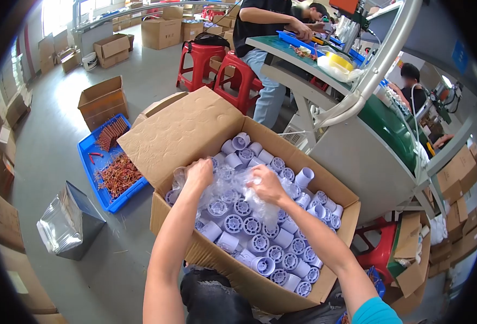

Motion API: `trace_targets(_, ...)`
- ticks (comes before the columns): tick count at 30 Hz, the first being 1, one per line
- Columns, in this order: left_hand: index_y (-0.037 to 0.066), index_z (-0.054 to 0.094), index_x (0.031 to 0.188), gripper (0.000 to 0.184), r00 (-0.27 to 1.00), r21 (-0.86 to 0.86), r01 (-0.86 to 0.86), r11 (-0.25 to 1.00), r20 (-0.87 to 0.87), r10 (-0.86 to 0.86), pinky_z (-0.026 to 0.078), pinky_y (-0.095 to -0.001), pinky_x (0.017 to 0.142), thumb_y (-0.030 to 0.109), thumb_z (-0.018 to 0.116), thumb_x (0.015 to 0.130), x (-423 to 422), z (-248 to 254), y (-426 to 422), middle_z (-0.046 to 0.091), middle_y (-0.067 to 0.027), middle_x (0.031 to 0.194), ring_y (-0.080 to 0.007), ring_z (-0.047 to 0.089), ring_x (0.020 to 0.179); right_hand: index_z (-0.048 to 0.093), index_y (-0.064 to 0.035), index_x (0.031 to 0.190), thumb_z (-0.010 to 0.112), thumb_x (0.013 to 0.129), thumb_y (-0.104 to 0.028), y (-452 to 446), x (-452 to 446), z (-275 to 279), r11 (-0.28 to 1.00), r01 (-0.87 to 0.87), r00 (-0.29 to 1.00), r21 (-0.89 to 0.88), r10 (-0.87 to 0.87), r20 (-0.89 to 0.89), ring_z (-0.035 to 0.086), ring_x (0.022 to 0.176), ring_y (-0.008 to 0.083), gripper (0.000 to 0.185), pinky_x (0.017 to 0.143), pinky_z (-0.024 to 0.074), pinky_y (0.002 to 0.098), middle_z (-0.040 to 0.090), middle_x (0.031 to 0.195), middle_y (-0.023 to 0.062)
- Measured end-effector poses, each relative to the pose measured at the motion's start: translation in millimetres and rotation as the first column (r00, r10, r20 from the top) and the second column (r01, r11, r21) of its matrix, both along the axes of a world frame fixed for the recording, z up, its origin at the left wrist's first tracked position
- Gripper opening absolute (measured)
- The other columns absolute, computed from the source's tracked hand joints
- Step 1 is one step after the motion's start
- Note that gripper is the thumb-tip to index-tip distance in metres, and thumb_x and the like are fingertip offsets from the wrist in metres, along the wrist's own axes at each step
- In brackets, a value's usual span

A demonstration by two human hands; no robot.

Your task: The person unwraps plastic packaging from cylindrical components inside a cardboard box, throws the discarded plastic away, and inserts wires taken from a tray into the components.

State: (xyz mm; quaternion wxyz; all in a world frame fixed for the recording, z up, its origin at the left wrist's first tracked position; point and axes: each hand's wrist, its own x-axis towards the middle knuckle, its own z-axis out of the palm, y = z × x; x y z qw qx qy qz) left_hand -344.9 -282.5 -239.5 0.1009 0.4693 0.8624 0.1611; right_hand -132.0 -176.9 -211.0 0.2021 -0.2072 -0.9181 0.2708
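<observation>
A large cardboard box (pixel 217 256) stands before me with its flaps folded out. Many white plastic cylindrical parts (pixel 260 243) fill it, some showing spoked round ends, others lying on their sides. Across the upper middle of the parts lies a crumpled clear plastic bag (pixel 225 186). My left hand (pixel 199 174) is closed on the bag's left portion, near the box's far left side. To its right, my right hand (pixel 265 185) grips another bunch of the same bag, above the parts. Fingertips of both hands are partly hidden by the plastic.
A blue tray (pixel 114 205) with reddish-brown wire pieces is on the floor at left, near an open carton (pixel 103 102) and a metal tin (pixel 76 221). Red stools (pixel 200 62) and a green-topped workbench (pixel 287 48) stand beyond. Co-workers (pixel 265 32) work there.
</observation>
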Motion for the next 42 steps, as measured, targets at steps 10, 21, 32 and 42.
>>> trace_targets(10, 0.001, 0.066, 0.091, 0.020, 0.997, 0.107, 0.059, 0.993, -0.062, -0.053, 0.054, -0.0483, 0.073, 0.010, 0.063, 0.073, -1, -4, 4, 0.067, -0.0242, 0.090, -0.0402, 0.067, 0.084, 0.063, 0.0003, 0.085, 0.054, 0.073, 0.010, -1, 0, 62, 0.939, 0.084, 0.924, -0.332, -0.198, -0.328, 0.062, 0.074, 0.0133, 0.018, 0.065, 0.0498, 0.0290, 0.068, 0.080, 0.0079)
trace_targets(21, 0.001, 0.060, 0.096, 0.022, 0.997, 0.276, 0.079, 0.958, -0.023, -0.076, 0.051, -0.0486, 0.079, 0.007, 0.058, 0.075, -4, 4, 11, 0.064, -0.0232, 0.099, -0.0406, 0.063, 0.092, 0.070, -0.0094, 0.102, 0.056, 0.074, -0.019, 18, -35, 61, 0.945, 0.194, 0.981, 0.264, -0.192, -0.034, 0.065, 0.089, 0.0367, 0.032, 0.084, 0.0512, 0.0446, 0.067, 0.094, 0.0226)
trace_targets(32, 0.004, 0.053, 0.101, 0.015, 0.990, 0.865, -0.141, 0.482, 0.138, 0.042, 0.048, -0.0489, 0.071, 0.004, 0.054, 0.086, -6, 30, 1, 0.064, -0.0210, 0.090, -0.0421, 0.062, 0.084, 0.069, -0.0042, 0.095, 0.069, 0.072, -0.022, 7, -98, 9, 0.963, -0.126, 0.789, 0.237, -0.047, 0.612, 0.064, 0.096, 0.0382, 0.030, 0.082, 0.0516, 0.0461, 0.066, 0.098, 0.0234)
trace_targets(42, 0.002, 0.057, 0.105, 0.029, 0.978, 0.904, -0.207, 0.375, 0.185, 0.093, 0.049, -0.0427, 0.067, 0.024, 0.067, 0.088, -10, 45, -17, 0.066, -0.0223, 0.084, -0.0390, 0.065, 0.077, 0.063, -0.0054, 0.110, 0.057, 0.069, -0.013, 17, -65, 19, 0.991, -0.001, 0.928, 0.132, -0.048, 0.368, 0.062, 0.097, 0.0401, 0.042, 0.085, 0.0494, 0.0478, 0.066, 0.099, 0.0232)
